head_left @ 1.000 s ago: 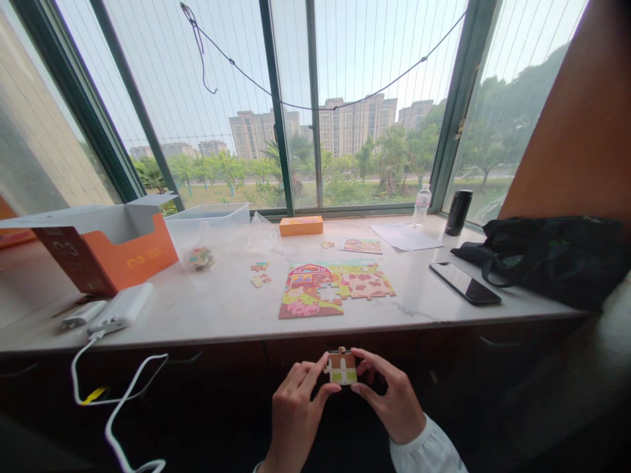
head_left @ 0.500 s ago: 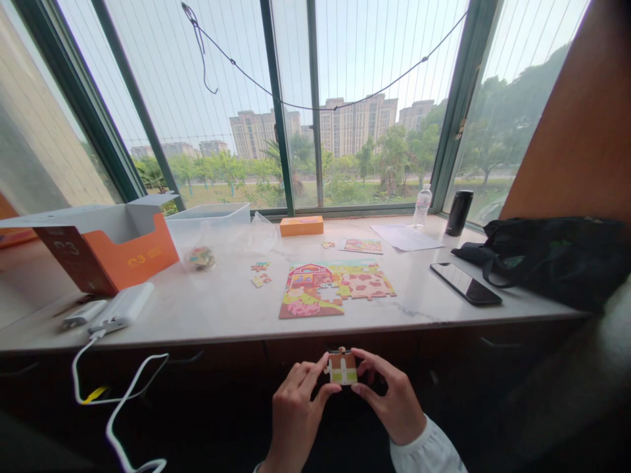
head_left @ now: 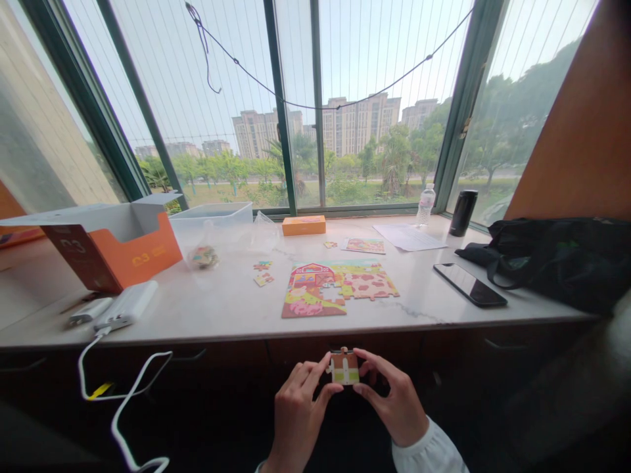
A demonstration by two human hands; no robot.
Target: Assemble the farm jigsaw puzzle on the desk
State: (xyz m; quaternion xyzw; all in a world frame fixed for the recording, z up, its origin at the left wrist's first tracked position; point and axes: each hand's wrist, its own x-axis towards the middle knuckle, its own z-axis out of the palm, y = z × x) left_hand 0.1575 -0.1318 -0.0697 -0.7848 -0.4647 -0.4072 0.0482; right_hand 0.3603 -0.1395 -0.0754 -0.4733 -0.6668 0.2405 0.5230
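Note:
Between my two hands, below the front edge of the counter, is a jigsaw puzzle piece with brown, white and green print. The fingers and thumb of my left hand pinch its left side. My right hand grips the right side the same way. Beyond them on the counter lies a partly joined farm puzzle with a red barn, pink pigs and a spotted cow; a gap shows near its middle. Loose puzzle pieces lie to its left, and another piece lies behind it.
On the white counter, an orange box, a clear bin and a white power bank with a cable stand left. A small orange box is behind. Right are a phone, bottle, black tumbler and black bag.
The whole view has shifted slightly, so everything sits a little further right. Both hands keep the same hold on the puzzle piece.

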